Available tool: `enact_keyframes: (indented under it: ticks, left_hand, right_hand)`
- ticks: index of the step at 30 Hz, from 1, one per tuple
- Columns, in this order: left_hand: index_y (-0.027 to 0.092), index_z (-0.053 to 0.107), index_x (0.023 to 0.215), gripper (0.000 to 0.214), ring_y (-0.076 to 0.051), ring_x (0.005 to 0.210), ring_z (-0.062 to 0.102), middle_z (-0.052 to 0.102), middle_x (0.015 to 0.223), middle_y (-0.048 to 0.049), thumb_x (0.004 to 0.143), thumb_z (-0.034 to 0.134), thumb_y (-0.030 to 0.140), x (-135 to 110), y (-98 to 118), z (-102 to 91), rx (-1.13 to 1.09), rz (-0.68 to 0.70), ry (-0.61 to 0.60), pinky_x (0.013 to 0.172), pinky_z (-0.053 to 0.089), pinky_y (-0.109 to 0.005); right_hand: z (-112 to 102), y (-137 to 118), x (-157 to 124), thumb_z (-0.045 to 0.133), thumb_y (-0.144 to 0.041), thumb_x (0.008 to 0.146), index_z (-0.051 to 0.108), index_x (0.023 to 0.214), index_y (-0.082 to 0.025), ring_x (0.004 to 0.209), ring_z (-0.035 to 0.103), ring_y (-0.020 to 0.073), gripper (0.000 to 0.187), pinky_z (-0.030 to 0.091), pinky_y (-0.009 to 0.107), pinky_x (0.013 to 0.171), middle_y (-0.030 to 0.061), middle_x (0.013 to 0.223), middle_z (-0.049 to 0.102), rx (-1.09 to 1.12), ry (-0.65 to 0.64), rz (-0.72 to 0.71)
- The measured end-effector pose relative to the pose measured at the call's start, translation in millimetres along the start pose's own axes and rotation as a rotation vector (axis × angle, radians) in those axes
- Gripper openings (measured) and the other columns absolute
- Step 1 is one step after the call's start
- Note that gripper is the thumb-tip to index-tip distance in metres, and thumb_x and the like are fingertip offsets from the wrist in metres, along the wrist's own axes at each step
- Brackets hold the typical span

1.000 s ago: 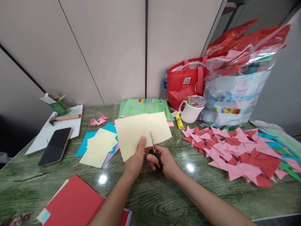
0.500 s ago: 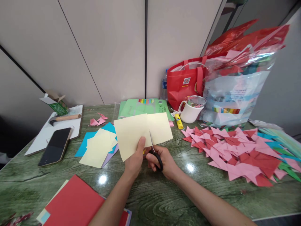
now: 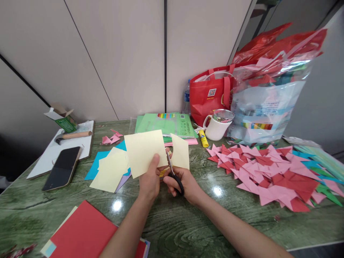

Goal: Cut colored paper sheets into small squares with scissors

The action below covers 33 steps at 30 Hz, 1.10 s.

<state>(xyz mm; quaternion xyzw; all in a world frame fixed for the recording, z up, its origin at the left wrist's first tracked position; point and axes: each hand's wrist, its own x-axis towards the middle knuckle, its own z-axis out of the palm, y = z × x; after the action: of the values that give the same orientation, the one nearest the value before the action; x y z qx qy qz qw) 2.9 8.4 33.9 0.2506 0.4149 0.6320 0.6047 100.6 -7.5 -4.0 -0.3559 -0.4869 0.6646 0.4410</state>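
In the head view, our left hand [image 3: 149, 181] pinches the pale yellow sheet [image 3: 142, 152] by its lower edge, thumb in front and fingers curled behind, holding it up above the green table [image 3: 188, 222]. Our right hand [image 3: 188, 184] is closed through the black loops of the scissors [image 3: 173, 175]. Their blades point up, nearly together, between that sheet and a narrower yellow piece [image 3: 180, 156] just beside them; we cannot tell whether the two are joined below.

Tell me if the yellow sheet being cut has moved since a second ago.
Yes. The yellow sheet has split at the scissors; its right piece dropped lower, away from the green paper pack.
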Motion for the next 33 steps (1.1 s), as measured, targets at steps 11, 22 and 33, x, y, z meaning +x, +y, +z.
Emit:
enact_keyframes:
  ticks: [11, 22, 33]
  left_hand:
    - [0.011, 0.058, 0.098, 0.032, -0.023, 0.088, 0.061, 0.061, 0.106, -0.014, 0.072, 0.055, 0.029, 6, -1, -6.9, 0.011, 0.059, 0.012, 0.078, 0.048, -0.035]
    - [0.013, 0.051, 0.105, 0.038, -0.026, 0.081, 0.063, 0.064, 0.094, -0.0152, 0.068, 0.06, 0.019, 14, -3, -13.5, 0.058, 0.127, 0.107, 0.066, 0.053, -0.036]
    - [0.009, 0.052, 0.091, 0.02, -0.022, 0.065, 0.065, 0.064, 0.087, -0.0131, 0.071, 0.055, 0.009, 35, 17, -33.0, -0.143, 0.222, 0.393, 0.059, 0.053, -0.033]
  right_hand:
    - [3, -2, -6, 0.067, -0.035, 0.063, 0.051, 0.073, -0.016, 0.031, 0.043, 0.0065, 0.027, 0.034, 0.018, 0.033, -0.0067, 0.043, 0.051, -0.053, -0.092, 0.003]
    - [-23, -17, -2, 0.053, -0.02, 0.071, 0.051, 0.093, -0.019, 0.082, 0.056, 0.021, 0.022, 0.041, 0.031, 0.072, 0.0062, 0.09, 0.061, -0.922, 0.595, -0.381]
    - [-26, -25, -1, 0.046, -0.011, 0.076, 0.051, 0.085, -0.016, 0.069, 0.061, 0.0247, 0.012, 0.031, 0.029, 0.059, 0.0089, 0.072, 0.064, -1.825, 0.411, 0.074]
